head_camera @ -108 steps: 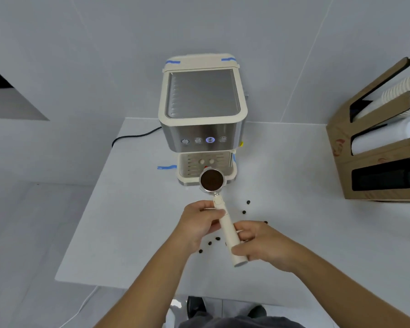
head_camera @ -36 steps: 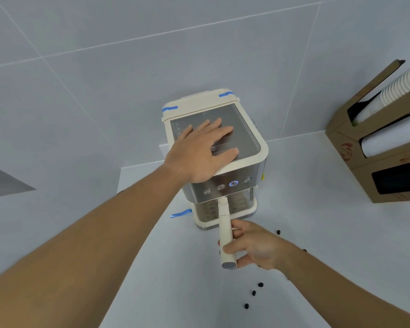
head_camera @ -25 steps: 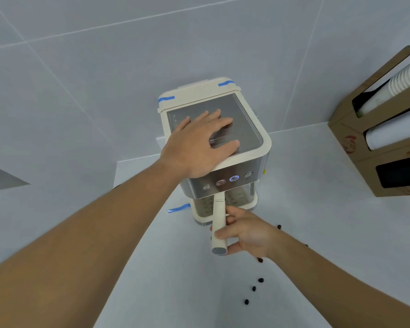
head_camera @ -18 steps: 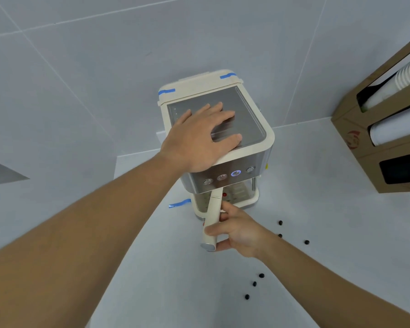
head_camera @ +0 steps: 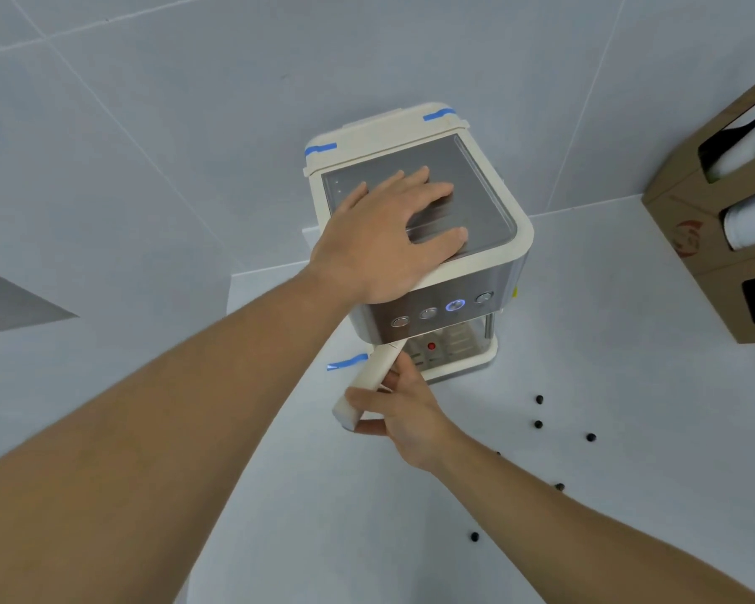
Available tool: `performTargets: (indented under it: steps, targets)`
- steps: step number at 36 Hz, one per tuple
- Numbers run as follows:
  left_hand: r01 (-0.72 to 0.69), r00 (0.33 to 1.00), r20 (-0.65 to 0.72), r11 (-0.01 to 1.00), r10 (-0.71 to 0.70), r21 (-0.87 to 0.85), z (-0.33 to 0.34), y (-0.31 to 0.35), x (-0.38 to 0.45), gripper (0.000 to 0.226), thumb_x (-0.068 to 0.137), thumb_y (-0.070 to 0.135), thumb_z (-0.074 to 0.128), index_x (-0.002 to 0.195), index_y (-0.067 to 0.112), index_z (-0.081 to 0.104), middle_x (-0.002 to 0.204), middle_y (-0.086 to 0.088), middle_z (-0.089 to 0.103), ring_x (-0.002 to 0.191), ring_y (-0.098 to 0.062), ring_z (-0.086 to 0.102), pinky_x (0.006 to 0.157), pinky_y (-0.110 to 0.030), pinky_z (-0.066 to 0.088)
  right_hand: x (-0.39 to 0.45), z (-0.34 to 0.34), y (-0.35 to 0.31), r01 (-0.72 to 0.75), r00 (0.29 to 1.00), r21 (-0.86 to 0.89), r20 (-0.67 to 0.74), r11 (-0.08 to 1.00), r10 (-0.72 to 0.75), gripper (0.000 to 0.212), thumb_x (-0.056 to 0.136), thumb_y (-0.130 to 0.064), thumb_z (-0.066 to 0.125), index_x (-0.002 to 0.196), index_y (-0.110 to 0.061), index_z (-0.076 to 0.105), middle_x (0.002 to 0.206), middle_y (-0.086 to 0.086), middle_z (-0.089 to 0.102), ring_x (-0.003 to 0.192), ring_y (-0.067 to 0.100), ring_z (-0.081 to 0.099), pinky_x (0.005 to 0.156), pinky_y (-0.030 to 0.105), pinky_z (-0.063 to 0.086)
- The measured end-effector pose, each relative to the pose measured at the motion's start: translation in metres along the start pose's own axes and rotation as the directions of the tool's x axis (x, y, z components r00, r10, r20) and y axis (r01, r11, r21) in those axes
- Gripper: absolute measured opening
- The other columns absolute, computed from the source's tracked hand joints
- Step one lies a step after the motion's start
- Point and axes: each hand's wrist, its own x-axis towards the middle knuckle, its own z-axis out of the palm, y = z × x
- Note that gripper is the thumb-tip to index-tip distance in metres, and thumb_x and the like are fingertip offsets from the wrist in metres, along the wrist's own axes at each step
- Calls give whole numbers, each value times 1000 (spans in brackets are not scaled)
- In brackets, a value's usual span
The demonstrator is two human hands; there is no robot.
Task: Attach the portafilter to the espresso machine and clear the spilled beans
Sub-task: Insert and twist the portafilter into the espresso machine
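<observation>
The cream and steel espresso machine (head_camera: pixel 493 272) stands on the white table (head_camera: pixel 628 298) against the tiled wall. My left hand (head_camera: pixel 389 237) lies flat on its top plate, fingers spread. My right hand (head_camera: pixel 399 411) grips the cream handle of the portafilter (head_camera: pixel 373 377), which slants down to the left from under the machine's front. The portafilter's basket is hidden beneath the button panel. Several dark coffee beans (head_camera: pixel 538 424) lie scattered on the table to the right of my right forearm.
A cardboard cup holder (head_camera: pixel 711 237) with stacked paper cups stands at the right edge. Blue tape (head_camera: pixel 347 363) marks the table by the machine's left foot. One button (head_camera: pixel 454 305) glows blue on the front panel.
My right hand has swung the portafilter handle from pointing straight toward me to slanting left. My left hand has stayed flat on the machine's top.
</observation>
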Motion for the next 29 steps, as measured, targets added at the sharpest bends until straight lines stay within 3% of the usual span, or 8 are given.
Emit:
performTargets:
  steps: [7, 11, 15, 19, 22, 29]
  targets:
    - [8, 1000, -2, 1000, -8, -6, 0, 0, 0, 58, 88, 63, 48, 143, 43, 42, 161, 13, 26, 149, -5, 16, 121, -36, 5, -2, 18, 17, 18, 1000, 41, -23, 999, -17, 47, 75, 4, 74, 108, -24, 58, 112, 11, 55, 90, 19, 61, 73, 47, 62]
    - [9, 1000, -7, 1000, -9, -14, 0, 0, 0, 58, 88, 62, 48, 142, 43, 42, 161, 13, 27, 149, -5, 16, 122, -36, 5, 0, 23, 21, 36, 999, 128, -41, 991, -31, 44, 76, 8, 73, 105, -22, 57, 111, 9, 55, 91, 28, 61, 76, 53, 61]
    - [10, 1000, -1, 1000, -10, -24, 0, 1, 0, 58, 88, 61, 48, 143, 42, 42, 161, 13, 26, 149, -5, 16, 122, -37, 4, 4, 17, 17, 42, 998, 146, -53, 988, -35, 52, 77, 7, 72, 117, -21, 52, 112, 6, 56, 92, 30, 63, 76, 56, 60]
    - [13, 1000, -4, 1000, -13, -27, 0, 1, 0, 58, 88, 61, 48, 143, 43, 42, 161, 13, 27, 149, -5, 16, 122, -37, 5, 6, 14, 12, 41, 999, 170, -37, 985, -35, 54, 82, 5, 68, 123, -23, 46, 107, 2, 56, 89, 26, 61, 75, 56, 60]
    - [15, 1000, -7, 999, -15, -31, 0, 2, 0, 57, 88, 60, 49, 142, 42, 43, 161, 12, 27, 149, -6, 16, 122, -38, 5, 8, 15, 12, 46, 999, 220, -24, 974, -42, 55, 81, 6, 66, 123, -21, 45, 110, 8, 55, 84, 28, 57, 77, 55, 59]
    - [16, 1000, -17, 999, -16, -37, -1, 3, -1, 56, 88, 58, 51, 141, 41, 44, 160, 12, 29, 149, -7, 19, 122, -40, 7, 8, 20, 14, 15, 1000, 262, 12, 965, -19, 45, 81, 8, 66, 116, -17, 51, 100, 7, 58, 81, 23, 60, 73, 46, 58]
